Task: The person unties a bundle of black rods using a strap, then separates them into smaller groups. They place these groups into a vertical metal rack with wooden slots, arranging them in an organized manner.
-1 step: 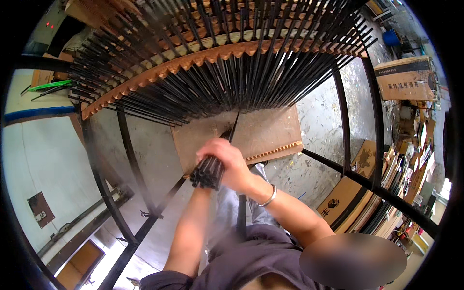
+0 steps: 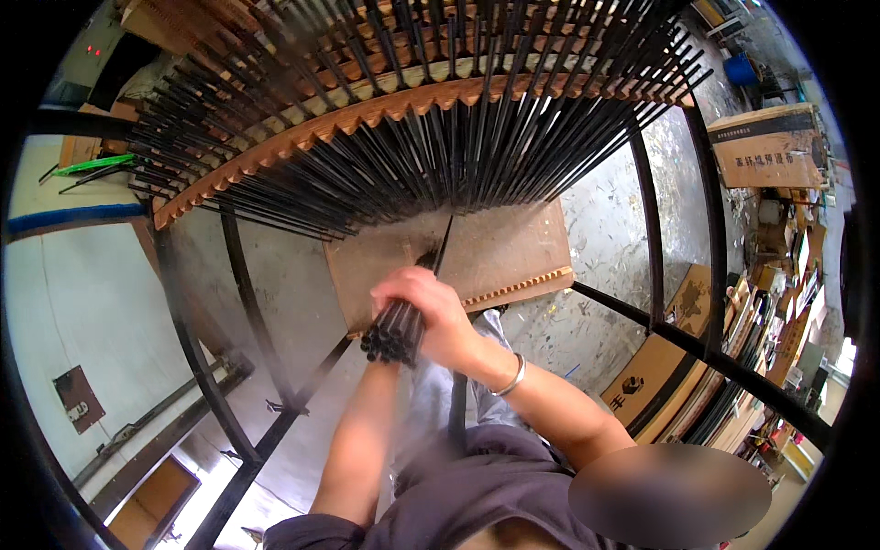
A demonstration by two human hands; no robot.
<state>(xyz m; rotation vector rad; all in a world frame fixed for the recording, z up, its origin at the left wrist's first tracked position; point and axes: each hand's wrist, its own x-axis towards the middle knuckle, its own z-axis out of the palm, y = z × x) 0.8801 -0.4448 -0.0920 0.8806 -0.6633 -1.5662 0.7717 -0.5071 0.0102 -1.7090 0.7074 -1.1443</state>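
My right hand [image 2: 429, 307], with a bangle [image 2: 510, 374] on its wrist, is wrapped around a bundle of thin black tubes [image 2: 394, 335]. The tubes' near ends point toward me and look hollow. My left forearm [image 2: 356, 431] reaches up to the underside of the bundle, where the tubes and my right hand hide the left hand's fingers. Beyond the bundle, many black tubes [image 2: 440, 156] stand fanned out in a rack, leaning in the notches of a scalloped wooden rail [image 2: 330, 128]. One tube [image 2: 445, 240] slants down close to my right hand.
A brown board [image 2: 513, 247] lies below the rack, with a notched wooden strip [image 2: 518, 287] along its near edge. Dark frame bars [image 2: 710, 229] stand on both sides. Cardboard boxes [image 2: 765, 147] and stacked flat panels lie to the right; a white panel [image 2: 82, 302] is at left.
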